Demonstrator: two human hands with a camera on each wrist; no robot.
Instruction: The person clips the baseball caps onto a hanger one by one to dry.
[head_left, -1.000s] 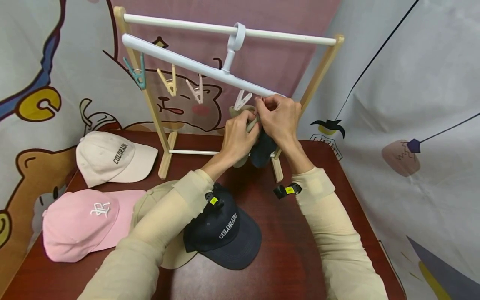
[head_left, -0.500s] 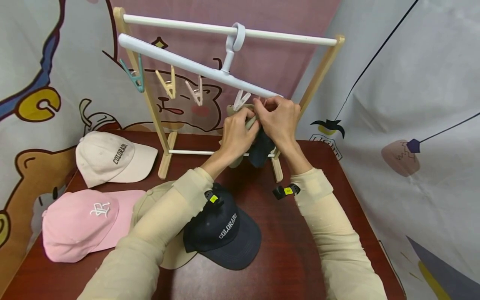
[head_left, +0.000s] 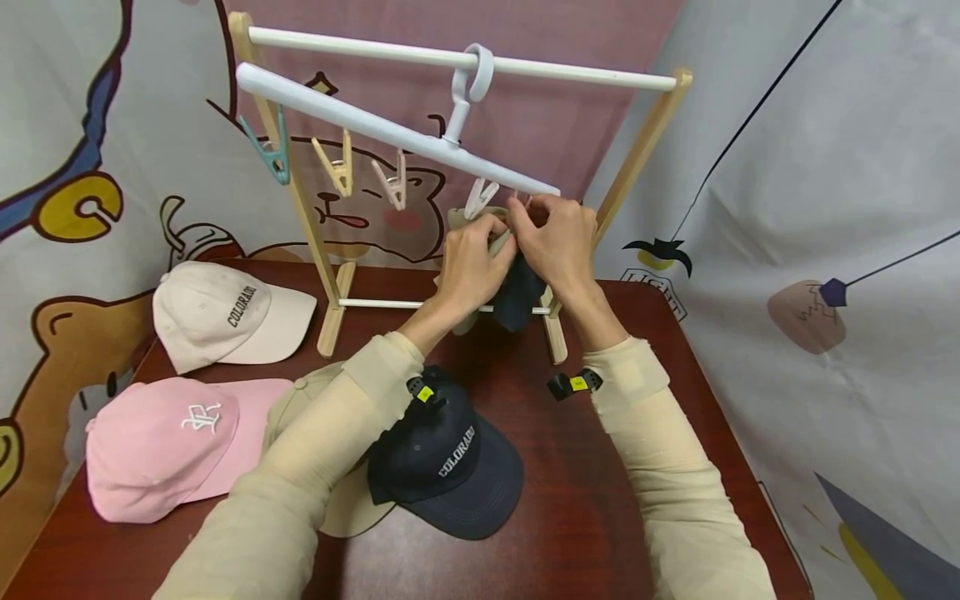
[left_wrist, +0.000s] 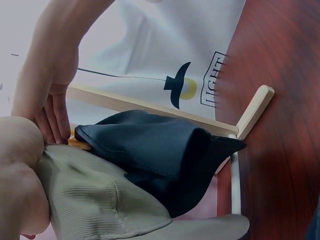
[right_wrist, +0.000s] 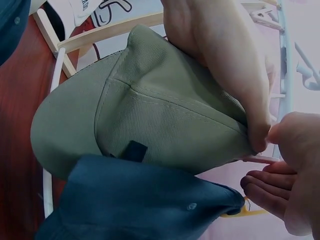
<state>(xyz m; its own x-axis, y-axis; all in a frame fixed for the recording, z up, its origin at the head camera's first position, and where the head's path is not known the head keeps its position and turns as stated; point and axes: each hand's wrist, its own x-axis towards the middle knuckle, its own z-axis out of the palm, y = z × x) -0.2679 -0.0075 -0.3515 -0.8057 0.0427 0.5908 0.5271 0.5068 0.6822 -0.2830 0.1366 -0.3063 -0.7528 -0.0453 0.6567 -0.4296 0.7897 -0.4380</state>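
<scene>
My left hand [head_left: 472,258] pinches the gathered crown edge of an olive-khaki cap [right_wrist: 150,115], which hangs brim down below the hanger. My right hand [head_left: 557,242] squeezes a pink clip [right_wrist: 261,159] between thumb and fingers, close by the left fingertips at the cap's edge. The white hanger [head_left: 360,117] tilts down to the right, its low end just above the right hand. Beside the khaki cap a navy cap [left_wrist: 145,142] hangs from a yellow-orange clip [left_wrist: 80,141]. In the head view the hands hide much of both caps.
More clips, teal [head_left: 276,154], yellow [head_left: 341,167], pink [head_left: 393,183] and white [head_left: 480,198], hang along the hanger. A wood-and-white rack [head_left: 315,225] carries it. A cream cap [head_left: 217,312], pink cap [head_left: 165,446], beige cap [head_left: 352,508] and navy cap [head_left: 450,467] lie on the table.
Both hands and the hanging caps have shifted slightly left, and the hanger's low right end has slid left with them. The grips look the same; the caps on the table have stayed put.
</scene>
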